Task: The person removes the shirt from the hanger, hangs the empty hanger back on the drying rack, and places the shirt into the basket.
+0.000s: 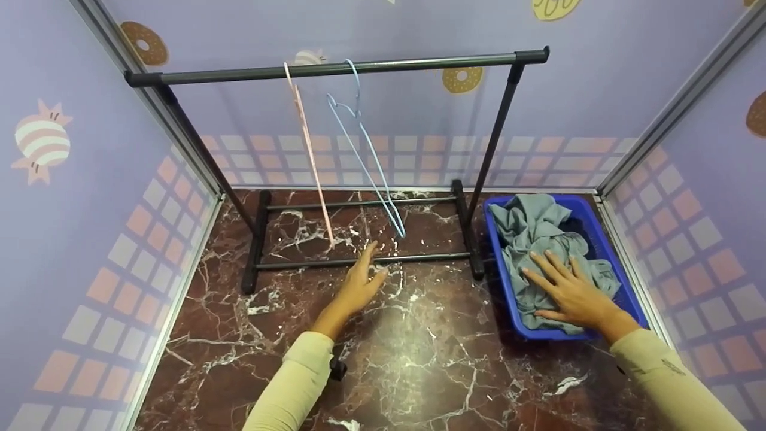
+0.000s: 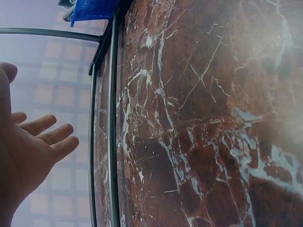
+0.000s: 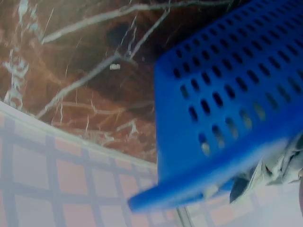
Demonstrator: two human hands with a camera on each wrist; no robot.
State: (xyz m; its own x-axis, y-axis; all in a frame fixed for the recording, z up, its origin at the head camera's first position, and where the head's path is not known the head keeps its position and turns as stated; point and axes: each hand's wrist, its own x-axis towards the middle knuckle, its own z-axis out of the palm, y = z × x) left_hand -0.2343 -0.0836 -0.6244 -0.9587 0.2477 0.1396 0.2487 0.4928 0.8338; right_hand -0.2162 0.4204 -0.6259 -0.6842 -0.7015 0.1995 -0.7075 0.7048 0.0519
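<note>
Grey-green crumpled cloth (image 1: 532, 239) fills much of a blue plastic basket (image 1: 508, 299) at the right of the head view. My right hand (image 1: 571, 293) rests on that cloth with its fingers spread. In the right wrist view, the basket's slotted side (image 3: 222, 94) takes up much of the picture, and the hand is almost wholly outside it. My left hand (image 1: 357, 284) is held out over the floor near the rack's lower bar, holding nothing. Its fingers are extended in the left wrist view, where the left hand (image 2: 28, 146) shows its palm.
A black clothes rack (image 1: 413, 63) stands against the wall. From its top bar hang a pink hanger (image 1: 311, 155) and a light blue hanger (image 1: 374, 161). Patterned panels (image 1: 48, 143) enclose the dark red marbled floor (image 1: 419, 335). A small black object (image 1: 338, 369) is beside the left sleeve.
</note>
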